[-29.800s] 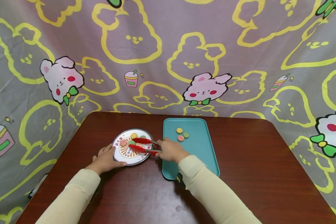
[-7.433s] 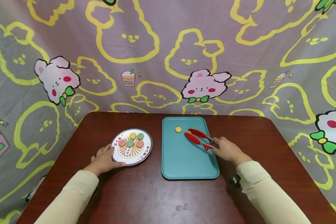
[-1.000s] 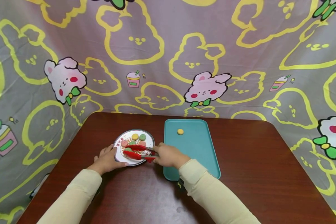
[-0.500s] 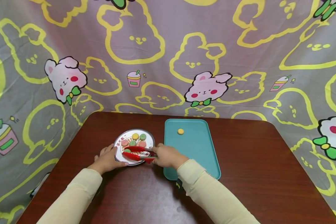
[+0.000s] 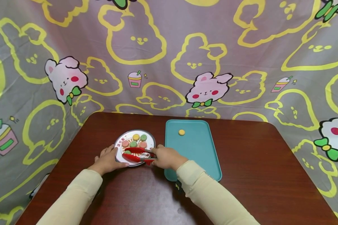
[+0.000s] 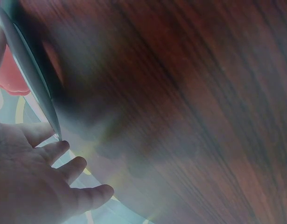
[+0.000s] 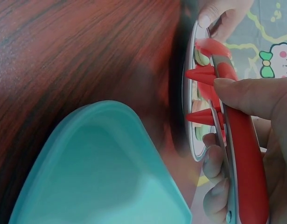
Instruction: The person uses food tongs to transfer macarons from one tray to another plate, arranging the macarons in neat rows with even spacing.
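Observation:
In the head view, my left hand (image 5: 107,161) holds the left and front rim of a round white patterned plate (image 5: 119,157), thumb along the near edge. Several yellow, green and pink macarons lie on it. My right hand (image 5: 167,157) grips red-tipped tongs (image 5: 135,158) by the handles, low over the plate. A green macaron (image 5: 127,152) sits between the tong tips; whether both tips touch it I cannot tell. The left wrist view shows my left fingers (image 6: 68,168) spread by the rim. In the right wrist view, my thumb lies on the tongs' red handle (image 7: 246,158).
A turquoise tray (image 5: 192,150) lies right of the plate, partly under my right forearm. One yellow macaron (image 5: 181,132) is near its far end. Both stand on a dark brown table (image 5: 250,156), with a patterned cloth (image 5: 169,56) hanging behind.
The pink and green macarons have left the tray; the plate holds more. From the tray, the tongs came over the plate with the green macaron, shifting slightly left recently. My left hand stays.

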Demonstrator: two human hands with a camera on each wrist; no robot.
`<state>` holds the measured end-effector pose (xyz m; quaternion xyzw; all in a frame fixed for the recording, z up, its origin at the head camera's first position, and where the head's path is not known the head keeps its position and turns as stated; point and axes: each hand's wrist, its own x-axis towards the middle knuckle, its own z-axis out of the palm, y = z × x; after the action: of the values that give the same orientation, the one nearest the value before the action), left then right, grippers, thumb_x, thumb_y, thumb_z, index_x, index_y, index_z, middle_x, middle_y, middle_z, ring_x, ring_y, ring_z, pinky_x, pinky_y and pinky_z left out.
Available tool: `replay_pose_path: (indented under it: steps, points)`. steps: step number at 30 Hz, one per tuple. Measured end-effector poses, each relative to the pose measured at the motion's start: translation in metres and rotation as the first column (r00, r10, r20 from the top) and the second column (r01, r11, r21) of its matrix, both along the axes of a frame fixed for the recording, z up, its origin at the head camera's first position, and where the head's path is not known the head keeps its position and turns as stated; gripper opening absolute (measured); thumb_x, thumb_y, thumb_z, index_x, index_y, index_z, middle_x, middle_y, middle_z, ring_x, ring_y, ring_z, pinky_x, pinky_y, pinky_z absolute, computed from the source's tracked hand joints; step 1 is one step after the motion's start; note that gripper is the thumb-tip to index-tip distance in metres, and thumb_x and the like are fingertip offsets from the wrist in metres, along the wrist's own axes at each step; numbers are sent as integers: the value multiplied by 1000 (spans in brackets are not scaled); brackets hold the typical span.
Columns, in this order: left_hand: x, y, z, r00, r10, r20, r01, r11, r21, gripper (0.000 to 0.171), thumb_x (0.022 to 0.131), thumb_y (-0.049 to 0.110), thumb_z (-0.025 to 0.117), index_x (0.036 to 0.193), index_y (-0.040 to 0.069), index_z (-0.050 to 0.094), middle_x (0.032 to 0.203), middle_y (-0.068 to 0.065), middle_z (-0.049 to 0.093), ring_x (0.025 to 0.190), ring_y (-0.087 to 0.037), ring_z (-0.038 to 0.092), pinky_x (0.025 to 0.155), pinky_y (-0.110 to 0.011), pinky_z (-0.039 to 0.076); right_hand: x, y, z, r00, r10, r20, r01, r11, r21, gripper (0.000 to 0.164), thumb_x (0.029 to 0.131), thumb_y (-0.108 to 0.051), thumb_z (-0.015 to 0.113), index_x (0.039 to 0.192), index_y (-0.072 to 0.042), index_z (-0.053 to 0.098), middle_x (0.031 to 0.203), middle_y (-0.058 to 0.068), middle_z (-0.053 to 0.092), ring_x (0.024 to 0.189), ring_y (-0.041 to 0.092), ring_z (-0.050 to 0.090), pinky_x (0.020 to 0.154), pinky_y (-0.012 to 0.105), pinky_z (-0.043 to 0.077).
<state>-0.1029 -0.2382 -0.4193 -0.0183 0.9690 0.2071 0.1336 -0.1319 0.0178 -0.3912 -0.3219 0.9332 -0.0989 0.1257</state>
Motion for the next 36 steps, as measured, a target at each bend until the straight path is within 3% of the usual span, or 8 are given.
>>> replay_pose_path:
  steps: [19,29,36]
  points:
    - [1,1,0,1000,6,-11,-6,1000,5,105,71,55,78,142,-9,35,146,-35,24,132,-54,18,98,-77,16,-1,0,-1,1000,-7,4,7,1000,-8,56,87,-32,70,136,-9,56,95,3,56,73,11,49,68,30,48]
    - [3,1,0,1000,10,-3,-10,1000,12,105,72,53,78,143,-10,33,147,-34,23,133,-54,16,99,-77,15,-1,2,-2,1000,-10,10,11,999,-30,53,86,-31,71,132,-8,58,84,-1,49,71,10,47,62,27,43]
    - [2,0,-2,1000,6,-25,-6,1000,6,106,70,56,78,142,-8,35,146,-35,24,132,-55,18,98,-77,16,-1,7,-1,1000,-21,-9,20,997,-80,53,84,-28,73,130,-8,59,88,1,51,71,11,47,61,28,43]
